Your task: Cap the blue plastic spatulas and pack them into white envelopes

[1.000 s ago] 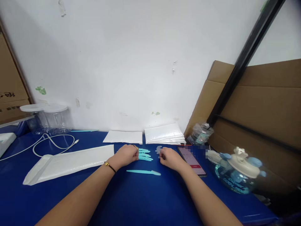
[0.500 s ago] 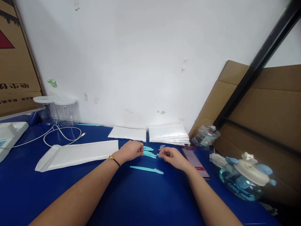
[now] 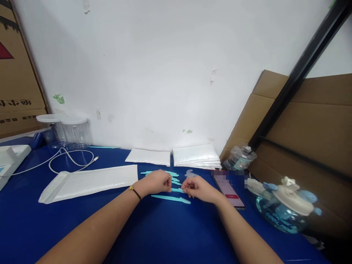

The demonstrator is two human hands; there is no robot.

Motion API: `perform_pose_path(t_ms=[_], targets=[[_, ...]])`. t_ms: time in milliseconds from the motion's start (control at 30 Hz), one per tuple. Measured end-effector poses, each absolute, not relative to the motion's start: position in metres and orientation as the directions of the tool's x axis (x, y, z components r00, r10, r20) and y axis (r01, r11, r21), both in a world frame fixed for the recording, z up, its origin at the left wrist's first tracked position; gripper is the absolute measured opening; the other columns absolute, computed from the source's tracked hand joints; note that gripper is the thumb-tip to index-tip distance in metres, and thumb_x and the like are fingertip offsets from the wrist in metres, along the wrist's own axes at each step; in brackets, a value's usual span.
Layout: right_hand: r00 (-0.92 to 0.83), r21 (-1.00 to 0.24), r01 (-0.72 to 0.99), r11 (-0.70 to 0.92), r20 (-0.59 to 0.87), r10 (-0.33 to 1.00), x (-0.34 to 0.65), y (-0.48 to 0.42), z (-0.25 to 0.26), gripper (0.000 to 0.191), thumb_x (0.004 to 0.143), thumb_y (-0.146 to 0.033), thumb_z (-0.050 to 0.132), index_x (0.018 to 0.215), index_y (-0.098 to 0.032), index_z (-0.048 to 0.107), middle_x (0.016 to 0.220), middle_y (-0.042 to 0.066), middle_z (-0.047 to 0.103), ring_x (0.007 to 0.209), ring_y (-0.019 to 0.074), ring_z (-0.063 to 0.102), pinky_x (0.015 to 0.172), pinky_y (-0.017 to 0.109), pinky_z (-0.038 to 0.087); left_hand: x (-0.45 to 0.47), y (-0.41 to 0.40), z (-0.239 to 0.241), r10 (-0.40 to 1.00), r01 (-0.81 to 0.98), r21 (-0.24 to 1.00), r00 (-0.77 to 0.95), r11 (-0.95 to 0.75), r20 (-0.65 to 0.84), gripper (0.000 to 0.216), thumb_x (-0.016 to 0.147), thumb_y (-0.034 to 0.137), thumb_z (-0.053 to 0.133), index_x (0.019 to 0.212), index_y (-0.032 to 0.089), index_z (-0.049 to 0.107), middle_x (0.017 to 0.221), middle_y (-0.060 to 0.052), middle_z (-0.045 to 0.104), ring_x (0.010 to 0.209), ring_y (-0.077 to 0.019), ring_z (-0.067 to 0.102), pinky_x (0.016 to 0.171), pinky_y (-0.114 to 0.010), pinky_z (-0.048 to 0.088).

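Note:
My left hand [image 3: 156, 182] and my right hand [image 3: 196, 188] meet over the blue table [image 3: 165, 231]. Both are pinched on one thin teal plastic stick [image 3: 176, 190] held between them. A second teal stick [image 3: 170, 198] lies flat just in front of my hands. Several more teal sticks [image 3: 173, 175] lie behind my left hand, partly hidden by it. Small pale caps [image 3: 190, 173] lie beyond my right hand.
A long white padded envelope [image 3: 90, 182] lies at the left, and more white envelopes [image 3: 196, 156] are stacked at the wall. A phone [image 3: 228, 189] and a blue water jug [image 3: 286, 205] sit at the right. Clear jars [image 3: 64, 132] and a white cable [image 3: 68, 157] are at the far left.
Both hands have come closer together and drawn toward me, now pinching one teal stick between them. The view has shifted slightly.

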State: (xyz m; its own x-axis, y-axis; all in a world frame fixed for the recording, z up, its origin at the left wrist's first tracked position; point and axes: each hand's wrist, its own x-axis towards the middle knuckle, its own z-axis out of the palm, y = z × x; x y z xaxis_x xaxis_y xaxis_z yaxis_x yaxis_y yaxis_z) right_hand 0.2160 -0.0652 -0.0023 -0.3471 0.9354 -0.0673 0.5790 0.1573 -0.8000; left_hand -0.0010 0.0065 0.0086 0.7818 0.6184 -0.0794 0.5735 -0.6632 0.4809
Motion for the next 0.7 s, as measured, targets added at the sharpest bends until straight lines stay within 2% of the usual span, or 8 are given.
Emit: perform_pose_path(t_ms=[67,133,200,300,400,567,700], targets=[[-0.395,-0.822,0.559,0.11,-0.147,0.907,0.219,-0.066,-0.002,0.023,0.077,-0.036,0.058,0.085,-0.015,0.063,0.061,0.0,0.057,0.055,0.0118,0.056,0.05,0.021,0.045,-0.001,0.005,0.008,0.583,0.56,0.507,0.802,-0.656,-0.132,0.018,0.069,0.038,0.062,0.077,0.022,0.064,0.072,0.001,0.065,0.062,-0.0129,0.057,0.049,-0.021,0.034],[-0.379,-0.816,0.569,0.101,-0.151,0.913,0.226,-0.064,-0.002,0.025,0.076,-0.037,0.058,0.084,-0.014,0.064,0.061,0.0,0.058,0.055,0.0123,0.057,0.05,0.021,0.045,-0.001,0.006,0.008,0.586,0.559,0.495,0.802,-0.665,-0.119,0.02,0.068,0.04,0.063,0.078,0.022,0.064,0.073,0.001,0.065,0.063,-0.013,0.057,0.049,-0.021,0.034],[-0.277,-0.777,0.618,0.124,-0.067,0.959,0.238,-0.061,-0.001,0.024,0.078,-0.036,0.056,0.084,-0.014,0.064,0.064,0.002,0.06,0.055,0.0125,0.057,0.05,0.022,0.044,-0.002,0.009,0.007,0.637,0.589,0.418,0.77,-0.691,-0.033,0.019,0.069,0.038,0.063,0.081,0.023,0.064,0.078,0.001,0.066,0.068,-0.014,0.058,0.052,-0.021,0.036],[-0.098,-0.644,0.752,0.138,0.098,0.99,0.259,-0.055,-0.001,0.018,0.078,-0.027,0.052,0.08,-0.014,0.064,0.067,0.003,0.063,0.057,0.0134,0.056,0.053,0.023,0.043,-0.003,0.016,0.005,0.684,0.649,0.253,0.725,-0.717,0.081,0.015,0.072,0.032,0.061,0.084,0.024,0.065,0.087,-0.001,0.066,0.077,-0.0165,0.059,0.061,-0.023,0.038],[-0.054,-0.514,0.847,0.134,0.168,0.984,0.27,-0.051,-0.004,0.013,0.074,-0.02,0.052,0.075,-0.015,0.065,0.066,0.003,0.063,0.058,0.0145,0.055,0.053,0.023,0.04,-0.004,0.02,0.002,0.683,0.663,0.176,0.722,-0.728,0.107,0.014,0.073,0.031,0.06,0.084,0.023,0.065,0.089,-0.002,0.065,0.078,-0.0177,0.059,0.065,-0.025,0.039],[-0.053,-0.414,0.902,0.127,0.186,0.981,0.258,-0.049,-0.008,0.012,0.07,-0.023,0.06,0.077,-0.016,0.064,0.072,0.004,0.063,0.064,0.0158,0.056,0.057,0.023,0.04,-0.005,0.02,0.002,0.698,0.664,0.245,0.71,-0.706,0.087,0.008,0.074,0.027,0.058,0.077,0.023,0.064,0.083,0.0,0.065,0.073,-0.0152,0.059,0.06,-0.023,0.038],[-0.103,-0.315,0.934,0.168,0.213,0.972,0.249,-0.048,-0.01,0.007,0.07,-0.015,0.056,0.07,-0.016,0.063,0.072,0.005,0.062,0.064,0.0146,0.055,0.058,0.023,0.039,-0.005,0.017,0.005,0.724,0.687,0.271,0.687,-0.675,0.063,0.01,0.074,0.028,0.057,0.077,0.021,0.064,0.081,-0.001,0.065,0.073,-0.0151,0.059,0.059,-0.023,0.038]])
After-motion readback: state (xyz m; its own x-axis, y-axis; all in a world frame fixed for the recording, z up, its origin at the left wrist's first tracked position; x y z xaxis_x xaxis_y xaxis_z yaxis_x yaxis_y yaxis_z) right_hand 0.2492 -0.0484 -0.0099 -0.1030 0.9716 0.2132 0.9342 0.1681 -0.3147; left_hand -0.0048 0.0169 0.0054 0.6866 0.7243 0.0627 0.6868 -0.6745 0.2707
